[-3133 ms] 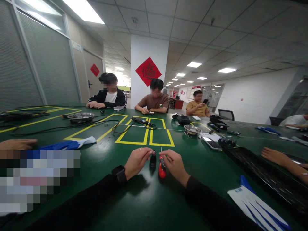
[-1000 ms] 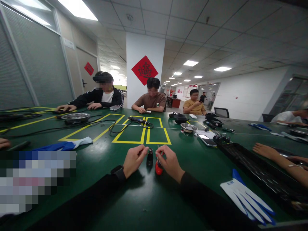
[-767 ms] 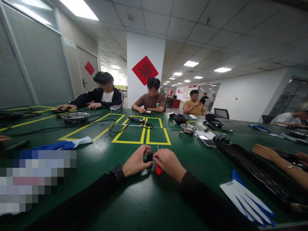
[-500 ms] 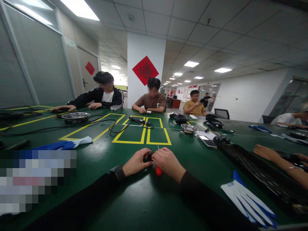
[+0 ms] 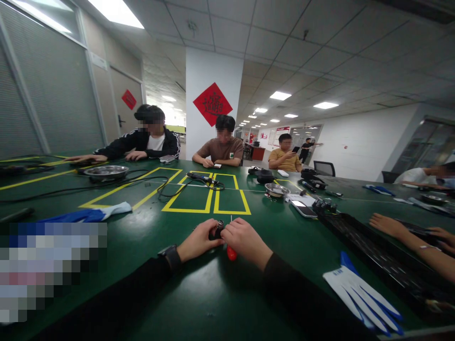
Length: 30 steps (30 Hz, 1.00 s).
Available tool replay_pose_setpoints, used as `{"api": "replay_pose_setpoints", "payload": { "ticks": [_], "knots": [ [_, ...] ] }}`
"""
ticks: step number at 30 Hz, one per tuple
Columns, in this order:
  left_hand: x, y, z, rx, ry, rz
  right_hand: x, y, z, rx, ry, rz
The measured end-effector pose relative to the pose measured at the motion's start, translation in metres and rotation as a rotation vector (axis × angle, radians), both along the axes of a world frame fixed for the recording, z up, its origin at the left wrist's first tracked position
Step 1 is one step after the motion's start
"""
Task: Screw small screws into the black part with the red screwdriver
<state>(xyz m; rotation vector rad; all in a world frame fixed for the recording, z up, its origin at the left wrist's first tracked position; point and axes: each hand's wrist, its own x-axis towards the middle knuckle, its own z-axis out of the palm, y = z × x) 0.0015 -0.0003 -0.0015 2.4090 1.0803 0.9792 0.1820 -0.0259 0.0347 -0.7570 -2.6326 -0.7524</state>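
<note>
Over the table's near middle, my left hand (image 5: 197, 241) is closed around a small black part with a shiny metal top (image 5: 221, 224); its exact kind is hard to make out. Close against it, my right hand (image 5: 247, 242) grips a screwdriver (image 5: 232, 253). The red handle shows below the fingers, and the thin shaft points up past them, away from me. The fingertips of both hands meet around the black part, so its lower portion is hidden.
White-and-blue gloves (image 5: 360, 296) lie at right, beside a long black tray (image 5: 377, 255) and a neighbour's arm (image 5: 401, 234). Farther off are a phone (image 5: 303, 209), metal bowls (image 5: 277, 190), a cabled black tool (image 5: 202, 178) and seated people. Another glove (image 5: 88, 214) lies left.
The view has shifted slightly. Both hands keep the same hold on the black part and the screwdriver, with little visible movement.
</note>
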Motion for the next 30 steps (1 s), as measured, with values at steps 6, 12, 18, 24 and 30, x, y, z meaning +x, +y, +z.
{"api": "replay_pose_setpoints", "payload": {
  "ticks": [6, 12, 18, 24, 30],
  "knots": [
    [-0.001, 0.000, 0.001, 0.010, 0.018, 0.001, 0.005, 0.003, -0.005, -0.044, 0.093, 0.025],
    [-0.001, 0.000, 0.001, 0.009, 0.016, -0.007, 0.007, 0.008, -0.013, -0.146, 0.289, 0.013],
    [0.000, -0.005, 0.005, 0.005, 0.026, -0.037, 0.009, 0.008, -0.012, -0.117, 0.246, 0.066],
    [0.000, -0.002, 0.001, 0.009, 0.053, -0.015, 0.010, 0.009, -0.013, -0.128, 0.215, 0.062],
    [0.000, -0.004, 0.003, -0.004, 0.054, -0.026, 0.012, 0.007, -0.011, -0.223, 0.297, 0.033]
  ]
}}
